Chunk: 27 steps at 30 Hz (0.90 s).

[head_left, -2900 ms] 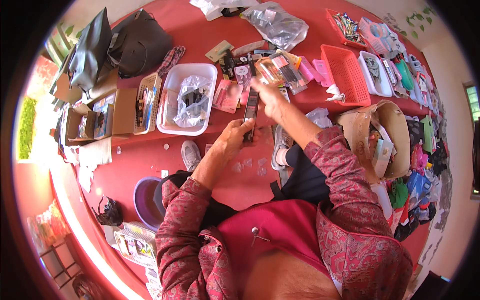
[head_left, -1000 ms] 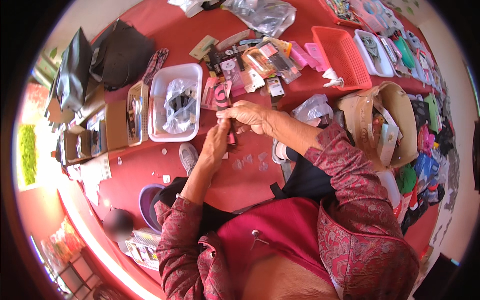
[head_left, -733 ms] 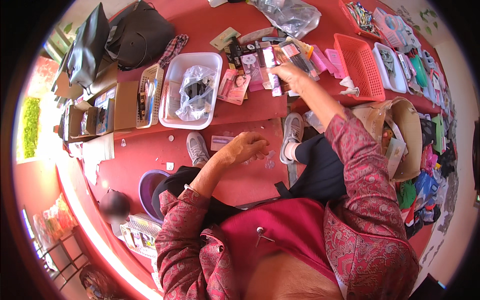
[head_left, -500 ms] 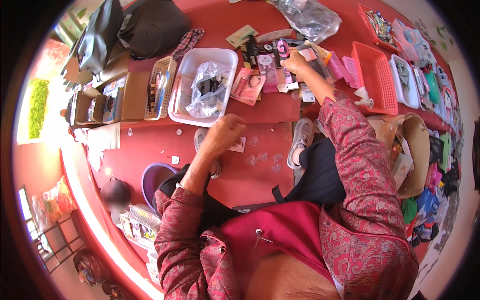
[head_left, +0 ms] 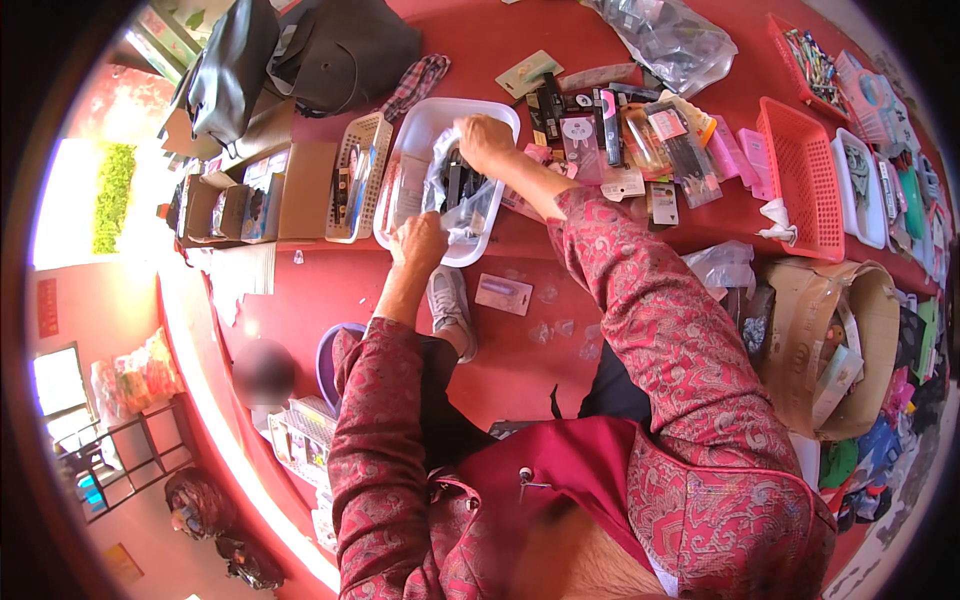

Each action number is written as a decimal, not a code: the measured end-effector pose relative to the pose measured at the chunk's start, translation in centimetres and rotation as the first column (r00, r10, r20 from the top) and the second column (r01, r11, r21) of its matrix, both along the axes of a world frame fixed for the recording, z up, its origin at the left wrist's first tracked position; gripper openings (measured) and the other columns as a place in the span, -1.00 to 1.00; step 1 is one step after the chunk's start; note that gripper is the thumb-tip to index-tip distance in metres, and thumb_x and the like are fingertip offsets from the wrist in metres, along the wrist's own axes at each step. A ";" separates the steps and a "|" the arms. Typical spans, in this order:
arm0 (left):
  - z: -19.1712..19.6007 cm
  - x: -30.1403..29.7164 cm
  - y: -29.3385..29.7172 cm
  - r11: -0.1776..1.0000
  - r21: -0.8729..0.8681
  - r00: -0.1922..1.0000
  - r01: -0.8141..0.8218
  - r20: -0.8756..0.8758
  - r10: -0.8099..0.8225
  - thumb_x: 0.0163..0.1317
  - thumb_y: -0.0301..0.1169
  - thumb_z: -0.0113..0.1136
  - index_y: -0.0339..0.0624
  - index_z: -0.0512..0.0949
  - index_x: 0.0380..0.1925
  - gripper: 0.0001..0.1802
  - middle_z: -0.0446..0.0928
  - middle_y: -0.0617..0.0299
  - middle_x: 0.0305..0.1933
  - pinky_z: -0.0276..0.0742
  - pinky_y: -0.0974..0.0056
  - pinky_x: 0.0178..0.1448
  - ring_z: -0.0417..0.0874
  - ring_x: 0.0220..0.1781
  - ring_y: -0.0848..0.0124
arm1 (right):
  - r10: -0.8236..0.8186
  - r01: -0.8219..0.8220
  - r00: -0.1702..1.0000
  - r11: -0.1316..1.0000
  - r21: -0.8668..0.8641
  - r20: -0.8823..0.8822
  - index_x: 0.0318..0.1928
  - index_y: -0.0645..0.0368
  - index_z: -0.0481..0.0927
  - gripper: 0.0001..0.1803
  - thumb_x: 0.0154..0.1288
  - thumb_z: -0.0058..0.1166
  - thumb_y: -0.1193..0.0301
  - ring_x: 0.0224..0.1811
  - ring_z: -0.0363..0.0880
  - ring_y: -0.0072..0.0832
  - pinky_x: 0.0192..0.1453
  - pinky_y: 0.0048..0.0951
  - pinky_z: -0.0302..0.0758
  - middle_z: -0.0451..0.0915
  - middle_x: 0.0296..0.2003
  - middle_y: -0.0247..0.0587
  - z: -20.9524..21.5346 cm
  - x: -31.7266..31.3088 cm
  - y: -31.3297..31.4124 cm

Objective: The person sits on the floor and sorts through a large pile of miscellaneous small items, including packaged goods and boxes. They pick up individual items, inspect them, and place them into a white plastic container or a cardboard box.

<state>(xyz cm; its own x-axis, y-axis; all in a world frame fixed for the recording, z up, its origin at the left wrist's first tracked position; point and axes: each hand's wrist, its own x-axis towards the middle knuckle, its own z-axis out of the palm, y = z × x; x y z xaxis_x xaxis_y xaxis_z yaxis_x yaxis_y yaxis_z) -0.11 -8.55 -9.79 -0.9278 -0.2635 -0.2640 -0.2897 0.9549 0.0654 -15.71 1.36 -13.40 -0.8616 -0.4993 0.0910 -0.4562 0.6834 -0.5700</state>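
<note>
Both hands are over a white plastic basin (head_left: pixel 484 243) on the red surface. Inside it lies a clear plastic bag (head_left: pixel 474 214) with small black items (head_left: pixel 457 184) showing in its opening. My right hand (head_left: pixel 487 146) is closed on the bag's far edge, fingers curled down and partly hidden. At the near left, my left hand (head_left: pixel 418 240) pinches the bag's edge. A pale flat package (head_left: pixel 408 187) stands along the basin's left side. Right of the basin lie several carded packages, among them a black and pink one (head_left: pixel 611 128).
A beige basket (head_left: pixel 350 205) and a cardboard box (head_left: pixel 305 190) stand left of the basin. To the right are a red basket (head_left: pixel 803 190) and a white tray (head_left: pixel 858 200). Dark bags (head_left: pixel 345 55) lie at the back left. A pink card (head_left: pixel 504 294) lies on the floor near my shoe (head_left: pixel 452 305).
My right hand has left the black and pink package among the cards and moved left onto the plastic bag. My left hand has risen from below the basin to the bag, which is now spread wider.
</note>
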 end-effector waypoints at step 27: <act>3.7 2.4 0.1 0.993 0.054 0.965 0.107 -0.245 -0.091 -0.05 -0.33 0.13 -0.34 0.44 -0.73 -0.72 0.44 -0.09 -0.66 0.38 0.08 -0.44 0.52 -0.58 0.06 | 0.233 -0.174 0.968 0.893 -0.414 0.095 -0.36 0.26 0.60 -0.75 -0.08 0.09 0.38 -0.32 0.58 -0.34 -0.21 -0.39 0.47 0.60 -0.40 -0.04 -0.2 -4.0 -0.4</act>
<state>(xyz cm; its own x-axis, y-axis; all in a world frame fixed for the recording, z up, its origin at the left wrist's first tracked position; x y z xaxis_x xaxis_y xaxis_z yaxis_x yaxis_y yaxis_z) 2.34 -8.49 -6.09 -0.9868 -0.1565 -0.0420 -0.1616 0.9691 0.1861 -19.66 0.97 -13.59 -0.7635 -0.6115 0.2079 -0.4576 0.2850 -0.8423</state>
